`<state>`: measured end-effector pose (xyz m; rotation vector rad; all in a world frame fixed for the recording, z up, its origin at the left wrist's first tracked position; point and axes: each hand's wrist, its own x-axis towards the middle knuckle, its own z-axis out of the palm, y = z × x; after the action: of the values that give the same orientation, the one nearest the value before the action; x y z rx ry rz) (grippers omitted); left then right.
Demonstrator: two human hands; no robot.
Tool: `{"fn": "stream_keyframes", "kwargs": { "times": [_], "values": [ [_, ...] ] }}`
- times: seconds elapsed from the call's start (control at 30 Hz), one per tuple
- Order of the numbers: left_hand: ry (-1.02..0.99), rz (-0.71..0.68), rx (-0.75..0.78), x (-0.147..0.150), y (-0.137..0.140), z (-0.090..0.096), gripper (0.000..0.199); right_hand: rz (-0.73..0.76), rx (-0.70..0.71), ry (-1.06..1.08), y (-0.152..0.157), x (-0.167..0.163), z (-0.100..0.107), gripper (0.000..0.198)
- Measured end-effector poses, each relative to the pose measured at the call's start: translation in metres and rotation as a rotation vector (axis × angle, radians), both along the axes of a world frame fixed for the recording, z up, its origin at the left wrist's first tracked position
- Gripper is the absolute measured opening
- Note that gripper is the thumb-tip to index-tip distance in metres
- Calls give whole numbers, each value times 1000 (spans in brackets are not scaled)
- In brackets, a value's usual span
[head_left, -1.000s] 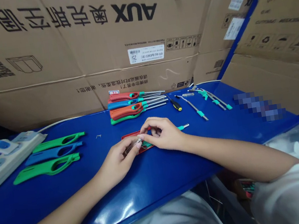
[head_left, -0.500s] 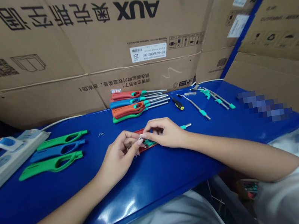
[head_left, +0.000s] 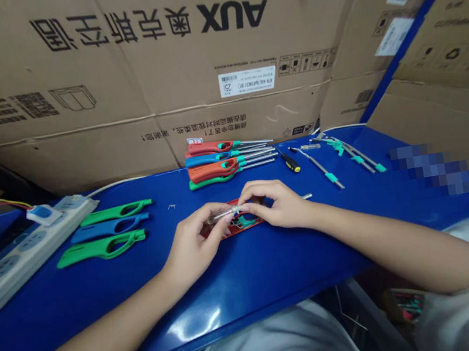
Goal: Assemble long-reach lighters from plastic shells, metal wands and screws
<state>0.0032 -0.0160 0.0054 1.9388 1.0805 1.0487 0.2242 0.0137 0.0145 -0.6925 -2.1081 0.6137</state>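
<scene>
Between thumb and fingers, my left hand (head_left: pixel 194 241) grips a clear lighter gas tank (head_left: pixel 221 215), tilted slightly upward to the right. My right hand (head_left: pixel 277 207) is closed in a pinch at the tank's right end, where a small pale tip shows. Beneath both hands lies a red lighter shell half (head_left: pixel 237 234) with teal parts (head_left: pixel 247 220) inside, partly covered by my fingers. A metal tube end (head_left: pixel 306 196) sticks out beyond my right hand.
Green and blue lighter shells (head_left: pixel 107 229) lie at left beside a power strip (head_left: pixel 34 245). Finished-looking lighters (head_left: pixel 212 170) are stacked at the back. A screwdriver (head_left: pixel 290 162) and metal tubes with teal fittings (head_left: pixel 354 156) lie right. Tiny pins (head_left: pixel 171 206) rest behind my left hand. Cardboard (head_left: pixel 146 65) walls the back.
The clear tank, mostly hidden before, now shows between my hands above the red shell. The whole scene has shifted rightward in view.
</scene>
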Motion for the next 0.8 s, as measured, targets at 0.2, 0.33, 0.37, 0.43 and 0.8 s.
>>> {"fn": "stream_keyframes", "kwargs": {
  "times": [0.2, 0.33, 0.37, 0.43, 0.8],
  "values": [
    [87, 17, 122, -2, 4, -1, 26, 57, 244, -194, 4, 13, 6, 18],
    [60, -8, 77, -2, 5, -2, 27, 18, 325, -286, 5, 16, 7, 21],
    [55, -9, 65, -2, 4, -2, 27, 7, 337, -305, 5, 15, 7, 22],
    [49, -2, 48, -1, 4, -2, 28, -18, 349, -334, 4, 15, 8, 23],
    [-139, 79, -204, 2, 9, 4, 46, -46, 163, -554, -2, 9, 7, 22]
  ]
}}
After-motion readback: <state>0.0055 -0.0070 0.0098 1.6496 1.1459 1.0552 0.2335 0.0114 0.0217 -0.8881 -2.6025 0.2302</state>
